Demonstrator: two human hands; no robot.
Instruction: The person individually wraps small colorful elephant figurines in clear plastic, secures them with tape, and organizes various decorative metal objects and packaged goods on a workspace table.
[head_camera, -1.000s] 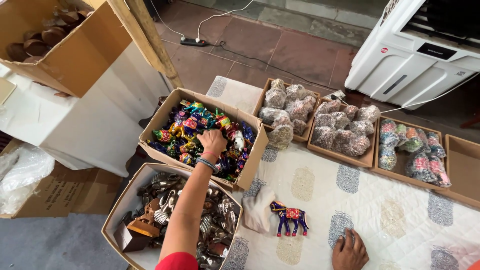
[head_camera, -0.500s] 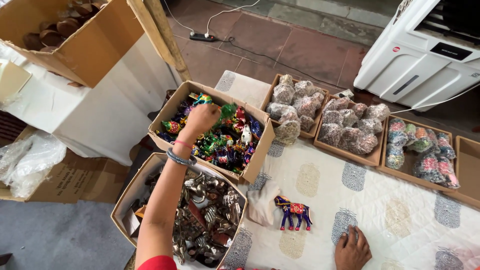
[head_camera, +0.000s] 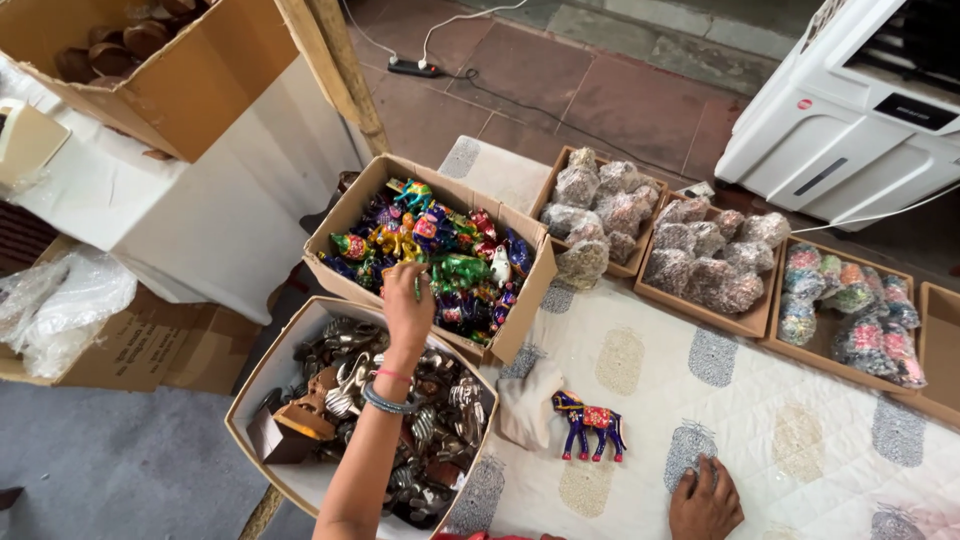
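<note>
With left hand (head_camera: 408, 305) dipping over the near wall of the toy box (head_camera: 350, 215), fingers curling down among painted figures (head_camera: 440, 250); hiding whether gripping one or not. Resting right hand (head_camera: 705, 500) flat on the quilt (head_camera: 800, 450), fingers apart, holding nothing. Probably best lifting one figure straight up, sparing thin legs from snagging. Sitting just beside: metal box (head_camera: 260, 385), blue horse (head_camera: 590, 420). Lying beyond: bundle trays (head_camera: 620, 205), white cooler (head_camera: 850, 130) bearing a round red label (head_camera: 805, 103), brown carton (head_camera: 200, 90) upper left.

Reddish stone floor (head_camera: 600, 90), a white air cooler (head_camera: 850, 120), grey carpet (head_camera: 120, 470), and a white-draped table (head_camera: 200, 220).
</note>
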